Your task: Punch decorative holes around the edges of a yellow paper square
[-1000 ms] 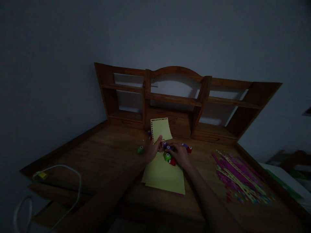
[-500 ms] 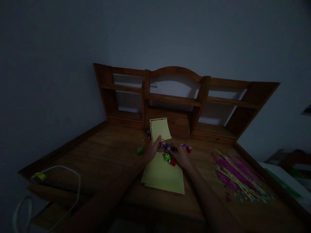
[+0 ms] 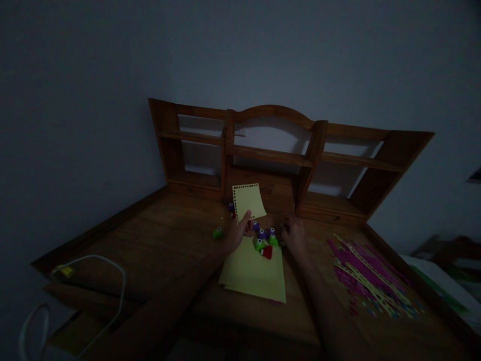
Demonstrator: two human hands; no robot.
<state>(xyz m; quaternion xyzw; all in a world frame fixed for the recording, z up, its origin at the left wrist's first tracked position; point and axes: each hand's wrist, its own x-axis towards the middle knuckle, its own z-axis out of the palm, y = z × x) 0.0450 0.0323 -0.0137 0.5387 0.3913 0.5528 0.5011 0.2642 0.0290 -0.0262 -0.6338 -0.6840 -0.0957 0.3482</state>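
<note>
My left hand point(image 3: 237, 233) is closed, its thumb pressed on the lower edge of a yellow paper sheet point(image 3: 248, 200) held up, with small punched holes along its left and top edges. Beside it lie small craft punches with white round tops: purple ones point(image 3: 262, 233), green ones point(image 3: 259, 244) and a red one point(image 3: 267, 251). Some rest on a stack of yellow paper point(image 3: 255, 276). My right hand point(image 3: 295, 234) is just right of this cluster, fingers curled down; whatever they hold is hidden. Another green punch point(image 3: 217, 233) lies left of my left hand.
A wooden shelf unit point(image 3: 270, 155) stands along the back of the desk. Pink and yellow cut paper strips point(image 3: 368, 276) with coloured bits lie to the right. A white cable point(image 3: 122, 281) hangs over the desk's left front edge.
My right hand has moved right, off the cluster of punches. A purple and a green punch beside it now show. The left hand and its sheet stay nearly still.
</note>
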